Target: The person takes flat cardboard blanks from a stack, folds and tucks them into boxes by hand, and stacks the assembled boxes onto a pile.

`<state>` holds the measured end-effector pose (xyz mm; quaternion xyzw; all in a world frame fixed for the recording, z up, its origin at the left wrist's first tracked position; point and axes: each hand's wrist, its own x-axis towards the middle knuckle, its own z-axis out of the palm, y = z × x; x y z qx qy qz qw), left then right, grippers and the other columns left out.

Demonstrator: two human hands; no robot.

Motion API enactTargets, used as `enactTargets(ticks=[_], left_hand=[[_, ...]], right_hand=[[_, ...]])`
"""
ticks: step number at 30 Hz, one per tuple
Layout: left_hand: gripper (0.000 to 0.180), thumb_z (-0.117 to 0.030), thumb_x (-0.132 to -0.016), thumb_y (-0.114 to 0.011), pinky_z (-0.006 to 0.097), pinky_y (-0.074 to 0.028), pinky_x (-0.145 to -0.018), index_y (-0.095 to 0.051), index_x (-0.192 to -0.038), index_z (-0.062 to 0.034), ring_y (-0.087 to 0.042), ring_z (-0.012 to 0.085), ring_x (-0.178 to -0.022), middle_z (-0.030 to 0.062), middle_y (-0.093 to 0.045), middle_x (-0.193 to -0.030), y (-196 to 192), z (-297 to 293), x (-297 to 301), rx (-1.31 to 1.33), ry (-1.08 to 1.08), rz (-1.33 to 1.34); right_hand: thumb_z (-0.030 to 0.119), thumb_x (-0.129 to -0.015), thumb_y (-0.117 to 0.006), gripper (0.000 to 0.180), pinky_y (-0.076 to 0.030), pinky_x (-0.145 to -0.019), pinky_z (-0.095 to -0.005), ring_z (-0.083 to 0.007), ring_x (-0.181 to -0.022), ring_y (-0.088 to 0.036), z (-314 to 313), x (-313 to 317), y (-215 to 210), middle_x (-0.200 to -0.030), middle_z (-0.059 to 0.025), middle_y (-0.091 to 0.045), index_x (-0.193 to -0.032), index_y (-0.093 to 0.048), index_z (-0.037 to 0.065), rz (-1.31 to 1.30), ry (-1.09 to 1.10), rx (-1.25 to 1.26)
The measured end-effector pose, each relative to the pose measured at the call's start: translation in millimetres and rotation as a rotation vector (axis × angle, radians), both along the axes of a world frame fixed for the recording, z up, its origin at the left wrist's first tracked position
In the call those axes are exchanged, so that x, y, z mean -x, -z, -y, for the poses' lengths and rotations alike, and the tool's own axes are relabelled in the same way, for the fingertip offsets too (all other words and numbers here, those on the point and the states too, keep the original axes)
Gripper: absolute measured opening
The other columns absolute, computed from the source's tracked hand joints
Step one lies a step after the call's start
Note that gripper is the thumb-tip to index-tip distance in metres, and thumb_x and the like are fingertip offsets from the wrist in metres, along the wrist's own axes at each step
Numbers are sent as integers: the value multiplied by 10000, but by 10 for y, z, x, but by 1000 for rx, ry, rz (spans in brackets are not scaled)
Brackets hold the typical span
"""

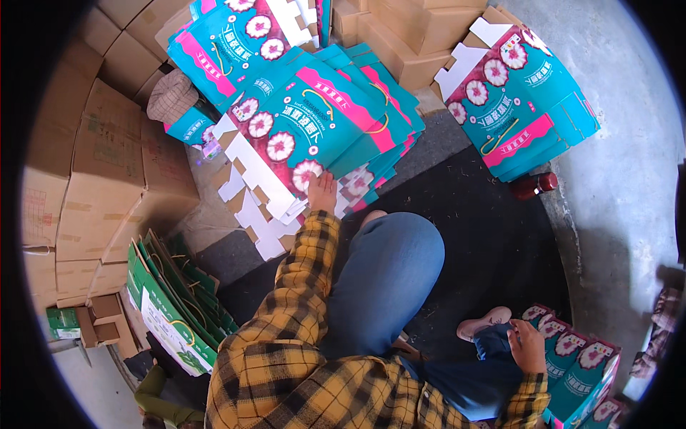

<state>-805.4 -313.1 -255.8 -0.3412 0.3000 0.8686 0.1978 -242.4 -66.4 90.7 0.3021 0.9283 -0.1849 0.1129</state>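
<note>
My left hand (321, 193) is at the near edge of a tall pile of flat teal cartons (321, 121), its fingers closed over the edge of the top one. The cartons carry pink bands, flower-like round pictures and yellow cord handles; white cut-out flaps (246, 161) stick out along their side. My thumb's grip is hidden. To the lower right, my right hand (527, 347) hovers by my knee with fingers apart and nothing visible in it. Beside it stand several folded-up teal boxes (575, 365).
Another stack of flat cartons (518, 100) lies at the far right, with a dark red bottle-like thing (534, 186) below it. Brown cardboard boxes (107, 164) are piled at left. Green bags (175, 300) stand nearer. Another person's olive limb (168, 404) shows at lower left.
</note>
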Motion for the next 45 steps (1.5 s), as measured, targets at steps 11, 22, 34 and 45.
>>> enactTargets(ticks=[11,22,34,45], left_hand=[[312,-340,-1003,-690,431,-576,-935,-582,-1193,-118,-685,285,-1037,120,-652,-1133,-909,475,683,32,95,-344],[335,-300,-1038,-636,275,-492,-756,-689,-1093,26,-585,87,-899,34,-683,-1002,-3083,22,-651,930,408,-1040],[267,-97,-995,-677,287,-527,-945,-681,-1236,19,-683,137,-1032,68,-741,-1146,-4619,-1012,-1437,395,982,-1619],[399,-120,-929,-715,357,-533,-964,-624,-1285,35,-691,214,-1073,150,-720,-1172,-4344,-1513,-1626,556,1469,-1840]], right_hand=[[177,-918,-682,263,-542,-768,-478,-381,-913,-685,21,-69,77,-998,-167,-699,-1153,-655,61,85,32,-48],[178,-909,-692,268,-547,-751,-482,-379,-892,-689,102,-227,-158,-985,-158,-692,-1153,-657,72,61,14,-99],[127,-861,-788,671,-438,-1122,-447,-388,-1364,-503,-233,-162,-1082,-1455,-195,-535,-1461,-501,35,-808,302,-652],[391,-1025,-663,420,-531,-859,-302,-113,-877,-661,-184,-238,-808,-921,-39,-749,-1181,-745,10,-569,352,578]])
